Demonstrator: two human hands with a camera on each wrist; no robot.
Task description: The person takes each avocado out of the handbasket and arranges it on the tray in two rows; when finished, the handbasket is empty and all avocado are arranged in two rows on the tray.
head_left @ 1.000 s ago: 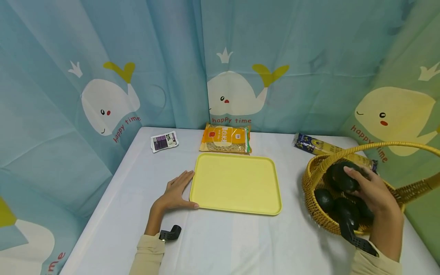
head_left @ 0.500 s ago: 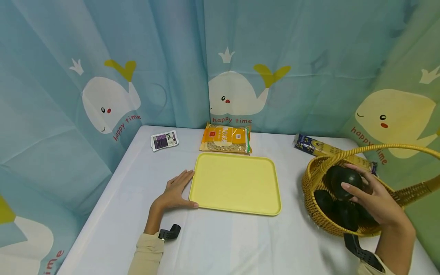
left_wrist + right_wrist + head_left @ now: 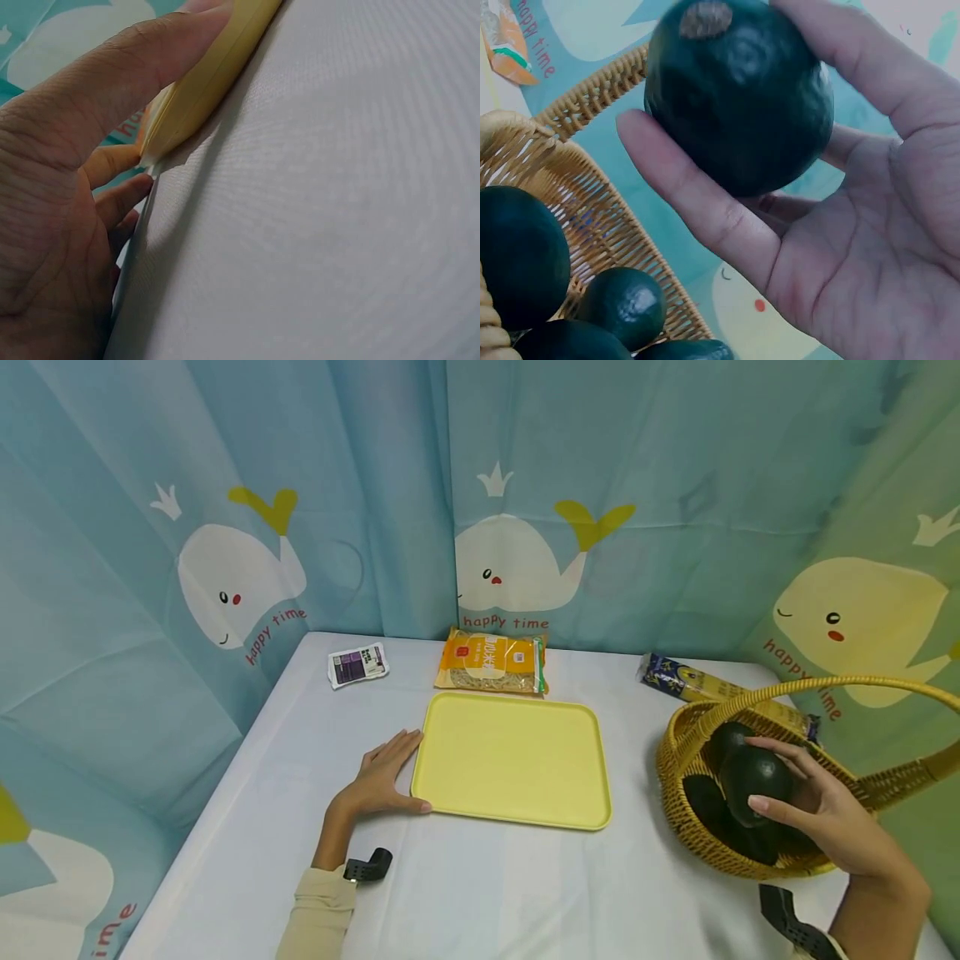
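Note:
In the head view my right hand holds a dark green avocado between thumb and fingers, over the wicker basket. The right wrist view shows the stem scar on this avocado and, below, several more avocados lying inside the basket. My left hand rests at the near left corner of a yellow rectangular tray. Its thumb lies along the tray's front edge, and its straight fingers touch the left edge. In the left wrist view the thumb overlaps the tray's rim.
Behind the tray lies an orange bag of grain. A small purple and white packet is at the back left. A long blue and yellow packet lies behind the basket, whose tall handle arches over it. A whale-print curtain encloses the table.
My right hand has shifted toward the front right of the basket, lifting the avocado away from the others. The left hand and the tray have stayed in place.

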